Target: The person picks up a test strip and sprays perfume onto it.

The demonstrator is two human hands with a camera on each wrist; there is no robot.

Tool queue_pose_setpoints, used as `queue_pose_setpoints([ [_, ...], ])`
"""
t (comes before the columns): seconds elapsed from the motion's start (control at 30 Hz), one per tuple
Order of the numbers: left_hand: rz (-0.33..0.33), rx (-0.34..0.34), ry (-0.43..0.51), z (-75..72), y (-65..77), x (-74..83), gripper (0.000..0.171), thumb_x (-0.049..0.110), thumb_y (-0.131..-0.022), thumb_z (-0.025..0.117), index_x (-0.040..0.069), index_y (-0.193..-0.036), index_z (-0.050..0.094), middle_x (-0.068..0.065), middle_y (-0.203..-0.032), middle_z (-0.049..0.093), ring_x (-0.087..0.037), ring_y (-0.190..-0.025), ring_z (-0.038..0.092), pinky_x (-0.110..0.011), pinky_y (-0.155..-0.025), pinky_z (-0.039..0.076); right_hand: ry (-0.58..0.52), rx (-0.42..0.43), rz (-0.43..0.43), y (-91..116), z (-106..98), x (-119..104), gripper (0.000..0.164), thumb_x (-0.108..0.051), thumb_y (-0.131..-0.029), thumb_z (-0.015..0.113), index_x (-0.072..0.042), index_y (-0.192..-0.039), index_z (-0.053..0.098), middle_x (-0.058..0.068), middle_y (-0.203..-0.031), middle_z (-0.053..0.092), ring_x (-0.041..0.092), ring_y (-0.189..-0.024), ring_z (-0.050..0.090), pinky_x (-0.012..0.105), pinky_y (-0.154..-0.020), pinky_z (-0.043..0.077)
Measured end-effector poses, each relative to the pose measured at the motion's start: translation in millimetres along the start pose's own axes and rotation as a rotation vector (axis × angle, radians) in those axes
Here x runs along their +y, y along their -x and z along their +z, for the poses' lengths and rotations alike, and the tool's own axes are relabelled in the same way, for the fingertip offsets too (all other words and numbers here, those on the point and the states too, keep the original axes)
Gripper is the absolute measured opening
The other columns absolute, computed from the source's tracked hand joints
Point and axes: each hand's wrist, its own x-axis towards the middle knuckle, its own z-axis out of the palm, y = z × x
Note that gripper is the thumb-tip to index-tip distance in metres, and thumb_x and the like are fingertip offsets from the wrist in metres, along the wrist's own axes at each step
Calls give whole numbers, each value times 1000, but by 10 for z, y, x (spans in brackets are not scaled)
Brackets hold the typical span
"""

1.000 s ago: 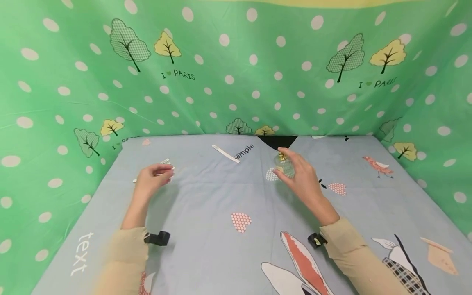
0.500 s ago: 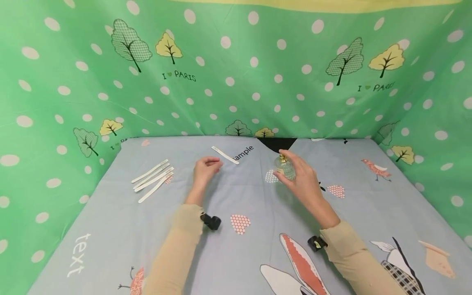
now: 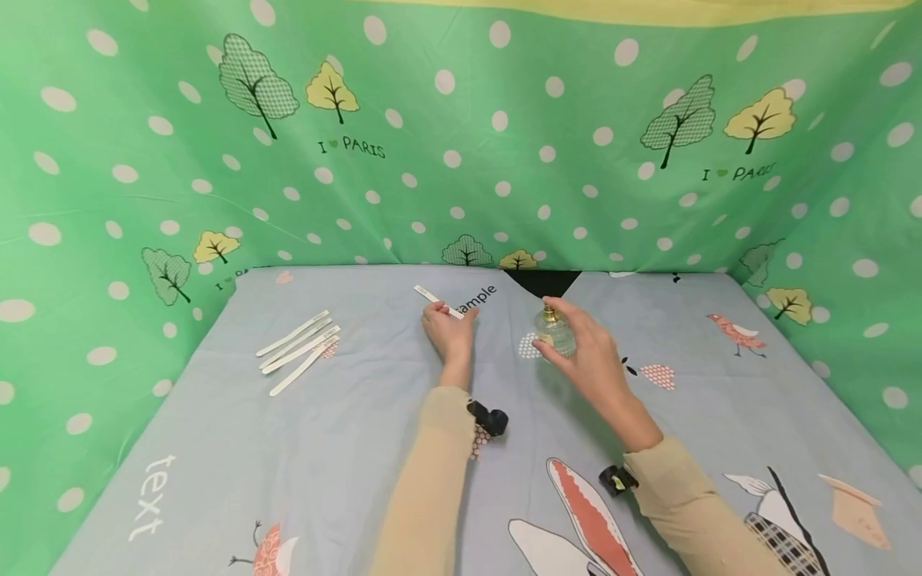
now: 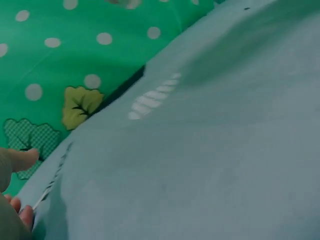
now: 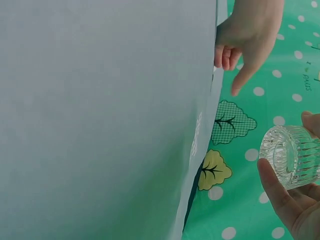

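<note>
My right hand [image 3: 598, 360] holds a clear glass perfume bottle [image 3: 553, 336] with a gold neck, raised above the cloth. Its ribbed glass base [image 5: 287, 156] shows between thumb and fingers in the right wrist view. To the left of it, my left hand [image 3: 450, 334] is over a narrow white paper strip [image 3: 430, 296] with small print at its far end. The left thumb stands apart from the fingers, which are at the strip; whether they touch it cannot be made out. In the left wrist view only the thumb [image 4: 22, 160] and some fingertips [image 4: 26, 216] show.
Several more white paper strips [image 3: 306, 352] lie fanned out at the left of the table. A grey-blue patterned cloth [image 3: 360, 448] covers the table. Green dotted curtains [image 3: 461, 160] stand behind it and at both sides.
My left hand has moved right, from the fanned strips to the single strip by the printed word. Its thumb has spread from the fingers. The right hand keeps holding the bottle in place.
</note>
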Motion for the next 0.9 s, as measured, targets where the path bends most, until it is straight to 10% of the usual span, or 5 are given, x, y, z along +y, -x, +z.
queue_pose_setpoints([
  [0.33,16,83,-346,169,-50,24,61,13,-84,79,-2,-130,42,-23,-128,43,-35,-117,45,-43,-106,44,24,-11,11,23,-4,-11,70,-23,-81,84,-18,-142,50,15,-131,65,36,-115,66,53,-94,57],
  [0.6,39,-74,-545,-67,-161,44,70,15,-86,76,-8,-137,35,-24,-130,43,-35,-118,53,-43,-102,52,15,7,-8,36,-9,-4,70,-22,-80,85,-19,-141,51,15,-130,65,35,-112,67,53,-92,58],
  [0.9,140,-181,-833,-129,-192,9,46,34,-90,72,-1,-118,61,-20,-120,54,-33,-110,51,-42,-97,47,9,9,-17,35,-1,-23,69,-20,-80,85,-18,-141,51,15,-131,65,35,-114,66,52,-94,58],
])
